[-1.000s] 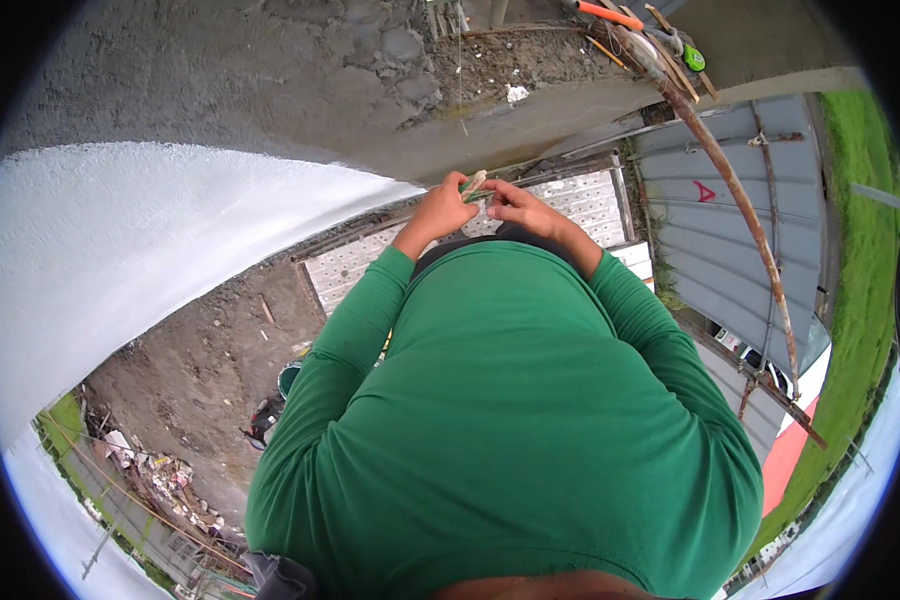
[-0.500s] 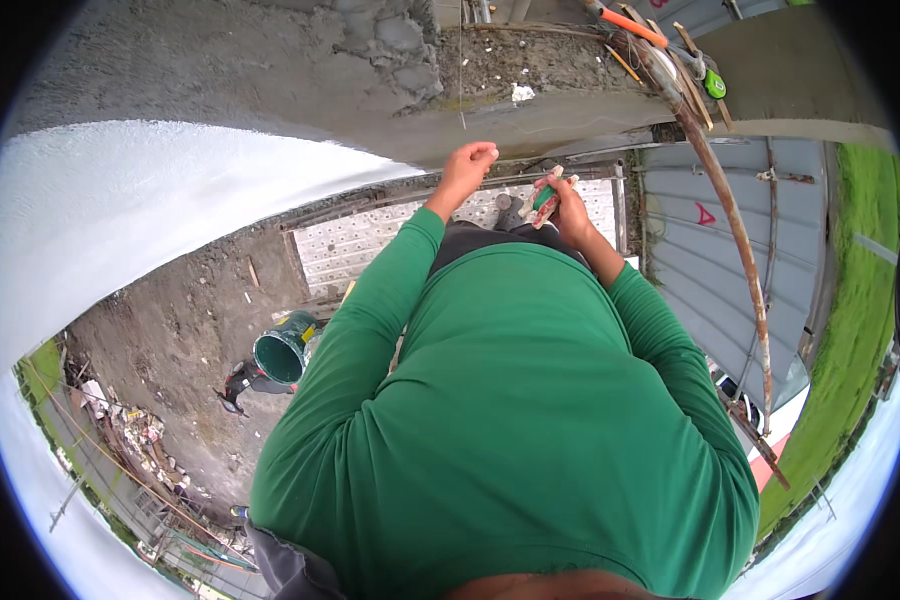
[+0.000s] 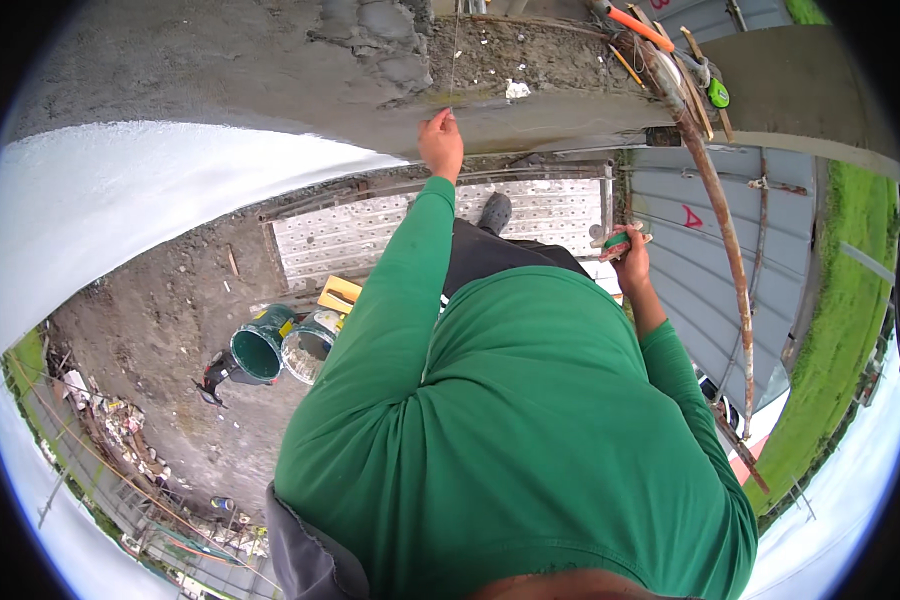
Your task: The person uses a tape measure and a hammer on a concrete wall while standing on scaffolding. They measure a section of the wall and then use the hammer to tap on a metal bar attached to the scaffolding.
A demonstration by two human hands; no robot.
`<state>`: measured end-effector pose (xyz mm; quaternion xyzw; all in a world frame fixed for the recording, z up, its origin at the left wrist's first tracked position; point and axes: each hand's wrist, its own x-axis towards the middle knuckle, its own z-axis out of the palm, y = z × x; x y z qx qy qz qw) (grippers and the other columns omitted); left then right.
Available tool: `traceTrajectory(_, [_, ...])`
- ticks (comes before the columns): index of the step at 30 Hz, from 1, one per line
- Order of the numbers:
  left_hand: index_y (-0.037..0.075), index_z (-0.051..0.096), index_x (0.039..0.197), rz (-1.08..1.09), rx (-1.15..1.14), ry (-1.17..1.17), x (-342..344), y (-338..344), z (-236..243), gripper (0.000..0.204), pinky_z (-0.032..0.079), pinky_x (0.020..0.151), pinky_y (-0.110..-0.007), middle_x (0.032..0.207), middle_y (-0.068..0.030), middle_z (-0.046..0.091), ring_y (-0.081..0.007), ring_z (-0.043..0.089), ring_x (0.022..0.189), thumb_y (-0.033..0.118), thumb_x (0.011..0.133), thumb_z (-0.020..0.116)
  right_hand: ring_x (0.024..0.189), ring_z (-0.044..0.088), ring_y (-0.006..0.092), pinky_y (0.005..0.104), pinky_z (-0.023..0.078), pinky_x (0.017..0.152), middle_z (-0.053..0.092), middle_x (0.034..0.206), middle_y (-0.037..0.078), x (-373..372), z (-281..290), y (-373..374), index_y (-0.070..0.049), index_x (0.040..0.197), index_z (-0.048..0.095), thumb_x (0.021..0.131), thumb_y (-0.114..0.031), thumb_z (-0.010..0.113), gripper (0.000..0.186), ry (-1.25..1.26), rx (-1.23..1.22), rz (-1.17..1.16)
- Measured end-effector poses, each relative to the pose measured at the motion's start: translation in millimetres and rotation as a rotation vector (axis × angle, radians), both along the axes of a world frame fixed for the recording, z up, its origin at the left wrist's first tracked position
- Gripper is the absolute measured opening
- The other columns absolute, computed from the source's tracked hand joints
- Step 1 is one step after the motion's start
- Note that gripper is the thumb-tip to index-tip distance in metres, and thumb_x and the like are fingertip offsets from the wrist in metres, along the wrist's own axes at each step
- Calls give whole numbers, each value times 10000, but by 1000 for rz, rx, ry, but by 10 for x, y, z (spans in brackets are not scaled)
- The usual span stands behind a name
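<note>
The thin string [image 3: 455,60] comes down in front of the rough patch [image 3: 560,65], and its lower end is at the fingertips of my left hand [image 3: 442,148]. These fingers are closed together and, as I judge, they pinch this end. Whether they also touch the grey ledge [image 3: 530,125], I cannot tell. My right hand [image 3: 632,268] is well apart, on my right side; its fingers grasp a small bundle [image 3: 615,243] with green in the middle and pale ends. I think the step in hand is to take the string, with the bundle held aside. The next move seems to call for a gentle but sure pinch, and for a firm grasp of the bundle. Farther ahead, to the right, a green tape measure [image 3: 718,94] is near the rusty pole [image 3: 717,190]. Lower, a dark shoe [image 3: 495,212] is on the whitish platform [image 3: 350,240]; to the left, a green bucket [image 3: 266,322] stands just beside another bucket [image 3: 322,322].
</note>
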<state>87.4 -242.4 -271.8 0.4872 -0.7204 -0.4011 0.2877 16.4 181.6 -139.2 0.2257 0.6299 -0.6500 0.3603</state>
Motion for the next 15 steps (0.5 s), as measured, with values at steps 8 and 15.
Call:
traceTrajectory(8, [152,790,1051,-70,-190,-114,85,-111,90,194,523,804,-453,949,-64,692,-289,677,892,269,908,732,736,676,254,426,568,720,633,831,105,-153,-105,494,-86,1174,619,1011,-425,531,387,-10,102,57])
traceTrajectory(15, [168,760,1022,-194,-435,-283,56,-132,273,166,502,808,-478,997,-16,704,-284,685,942,239,880,713,648,641,241,428,596,645,611,783,79,-17,-42,421,-37,1170,624,1035,-379,542,376,-52,99,27])
